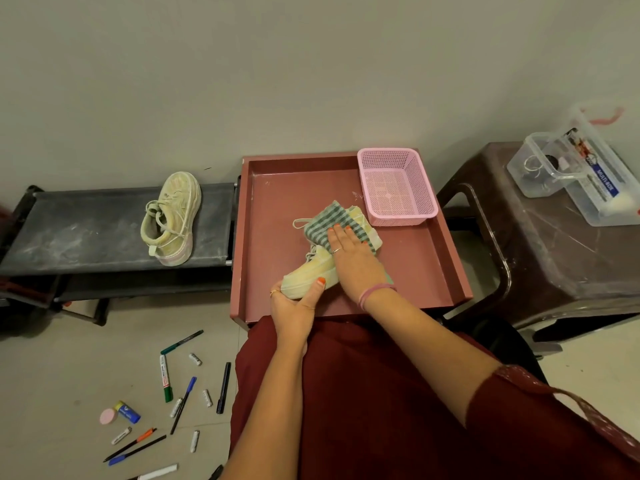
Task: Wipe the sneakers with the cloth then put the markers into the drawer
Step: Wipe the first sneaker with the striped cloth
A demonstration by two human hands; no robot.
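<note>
From the head camera, a reddish-brown open drawer (270, 237) with low walls sits in the middle, and everything else is placed from it. Inside it, near its centre, lies a pale yellow canvas sneaker (311, 277) on its side. The left hand (294, 306) grips the end of that sneaker nearest the person, thumb curled over the sole edge. The right hand (349, 251) lies flat, fingers straight and slightly spread, pressing a green-and-white striped cloth (320, 223) onto the far end of the sneaker. In the drawer's far right corner stands a pink perforated plastic basket (398, 185). Left of the drawer, a second pale yellow sneaker (173, 216) rests on a dusty black low rack (86, 230). On the floor below and left of the drawer lie scattered markers and pens (166, 375), well apart from it. Right of the drawer a brown plastic stool (554, 254) carries clear plastic boxes (571, 168).
</note>
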